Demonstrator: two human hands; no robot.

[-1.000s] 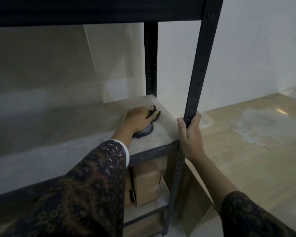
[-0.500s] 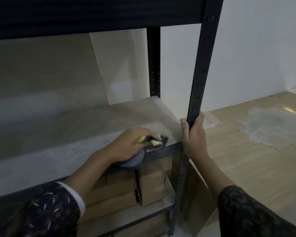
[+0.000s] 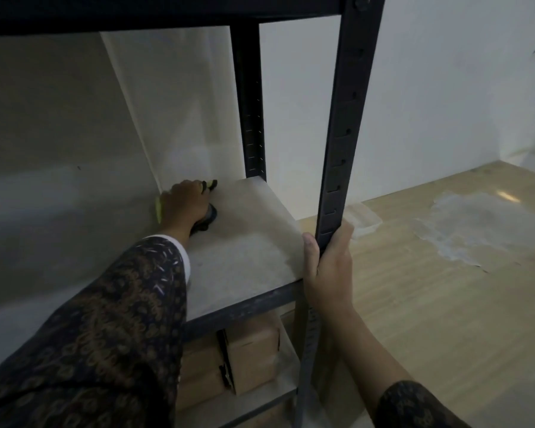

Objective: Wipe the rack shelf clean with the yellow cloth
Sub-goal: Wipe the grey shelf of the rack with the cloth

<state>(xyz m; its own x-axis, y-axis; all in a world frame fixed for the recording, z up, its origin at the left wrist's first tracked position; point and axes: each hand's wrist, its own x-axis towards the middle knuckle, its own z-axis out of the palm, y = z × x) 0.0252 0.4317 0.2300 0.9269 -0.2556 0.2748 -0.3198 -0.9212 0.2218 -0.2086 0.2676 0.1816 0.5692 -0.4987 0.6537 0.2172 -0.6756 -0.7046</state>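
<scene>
Likely soft, light yellow cloth point(image 3: 158, 211) is bunched in the left grip point(image 3: 184, 205); the post point(image 3: 340, 134) is clenched in the right grip point(image 3: 329, 267).

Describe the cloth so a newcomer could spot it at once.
Find the black rack and its pale middle shelf. At the shelf's back, near the rear post, the left hand grips the cloth. It is the only yellow thing there, peeking out on both sides of the hand.
</scene>
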